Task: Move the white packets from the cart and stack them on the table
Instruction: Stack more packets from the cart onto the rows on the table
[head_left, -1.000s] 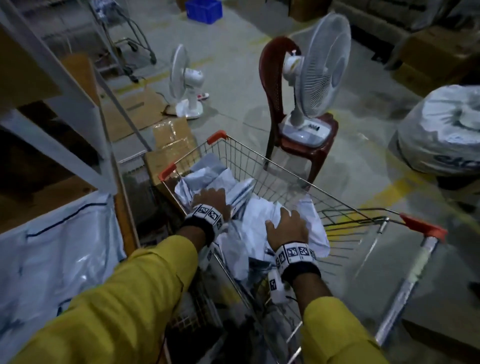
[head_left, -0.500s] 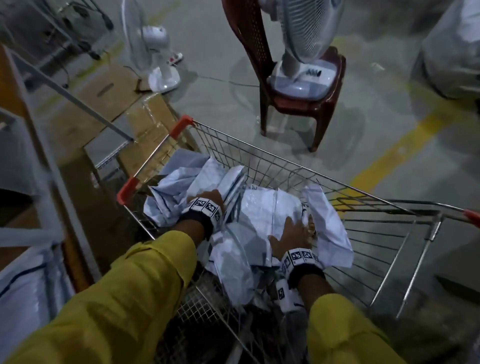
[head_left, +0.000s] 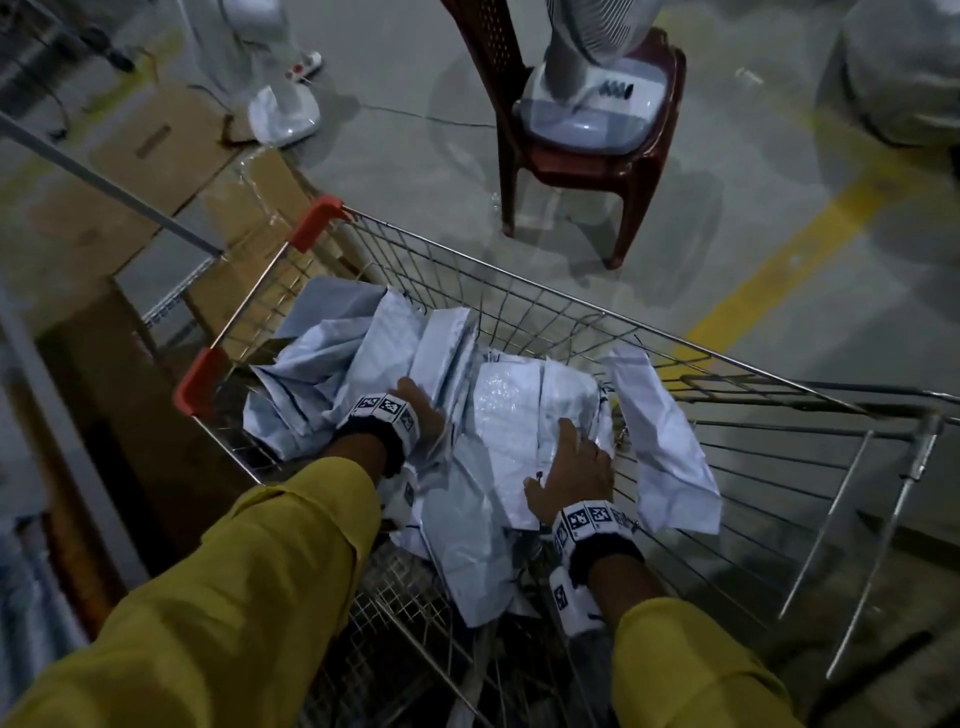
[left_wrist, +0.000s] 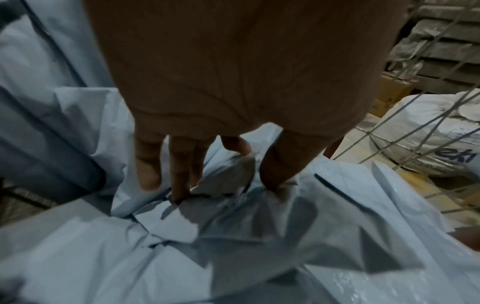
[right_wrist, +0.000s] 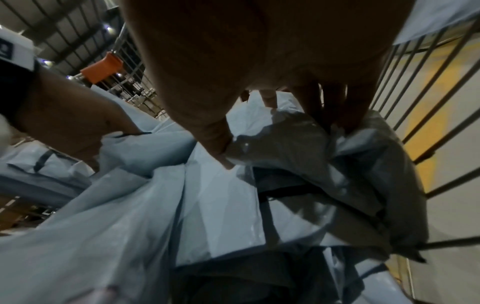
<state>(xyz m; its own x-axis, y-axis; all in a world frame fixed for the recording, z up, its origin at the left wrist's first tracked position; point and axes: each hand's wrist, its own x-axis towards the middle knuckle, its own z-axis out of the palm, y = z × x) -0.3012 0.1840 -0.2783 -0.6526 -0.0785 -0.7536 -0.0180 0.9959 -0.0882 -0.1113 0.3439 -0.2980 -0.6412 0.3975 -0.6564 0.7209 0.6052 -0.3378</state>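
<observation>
A heap of crumpled white packets (head_left: 519, 415) fills the wire cart (head_left: 519, 283), which has orange corner guards. Both my hands reach down into the heap. My left hand (head_left: 421, 410) digs in at the pile's left; in the left wrist view its fingers (left_wrist: 179, 185) and thumb pinch a fold of a packet (left_wrist: 228, 170). My right hand (head_left: 576, 462) grips the right side of the middle bundle; in the right wrist view its thumb and fingers (right_wrist: 337, 115) close round a packet (right_wrist: 285, 144). One loose packet (head_left: 665, 447) leans on the cart's right wall.
Beyond the cart stands a red plastic chair (head_left: 649, 171) carrying a white fan (head_left: 587, 104). A second fan (head_left: 283, 114) and flattened cardboard (head_left: 156, 171) lie at the far left. A yellow floor line (head_left: 779, 270) runs on the right, and a big white sack (head_left: 904, 78) sits beyond it.
The head view has tilted down toward the cart. Both hands have sunk deeper into the heap and closed on packets. The cart has stayed put.
</observation>
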